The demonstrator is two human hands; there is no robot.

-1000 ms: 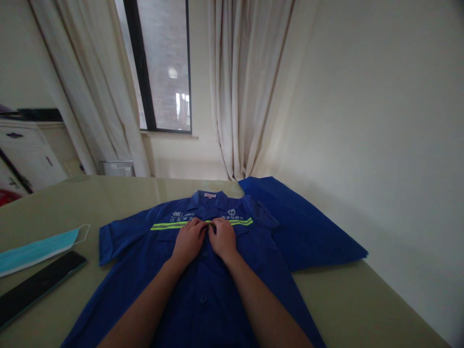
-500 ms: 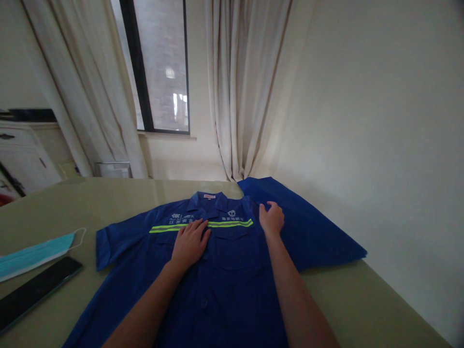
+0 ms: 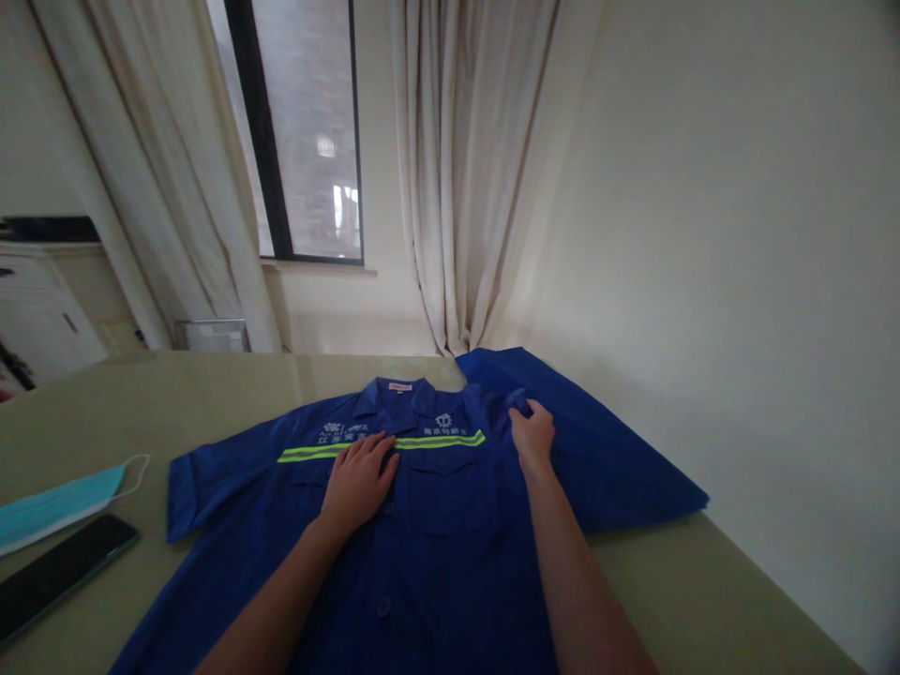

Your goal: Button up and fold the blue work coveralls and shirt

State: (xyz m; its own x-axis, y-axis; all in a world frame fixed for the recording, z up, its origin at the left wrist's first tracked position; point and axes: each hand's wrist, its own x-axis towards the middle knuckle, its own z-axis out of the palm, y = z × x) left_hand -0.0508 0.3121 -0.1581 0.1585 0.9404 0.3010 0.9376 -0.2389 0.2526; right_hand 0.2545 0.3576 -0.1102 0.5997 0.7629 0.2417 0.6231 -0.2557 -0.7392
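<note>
A blue short-sleeved work shirt (image 3: pixel 450 492) lies front up, with its collar (image 3: pixel 400 398) at the far end. A yellow-green reflective stripe (image 3: pixel 450 440) crosses its chest below white printed lettering. My left hand (image 3: pixel 360 480) rests flat on the chest beside the button line, fingers stretched over the stripe. At the right shoulder, my right hand (image 3: pixel 532 435) pinches the fabric of the sleeve, a small fold showing above the fingers. The left sleeve (image 3: pixel 211 483) is spread out sideways. Forearms cover parts of the lower shirt.
Another dark blue piece (image 3: pixel 625 459), apparently folded fabric, lies on the table (image 3: pixel 703 600) to the right, against the wall. At the left are a light blue face mask (image 3: pixel 63 506) and a black phone (image 3: pixel 63 572). Curtains (image 3: pixel 457 187) and a window stand behind.
My right hand has moved slightly right and closed on the shirt's sleeve, lifting a fold of it. My left hand stays on the chest. The view has shifted a little.
</note>
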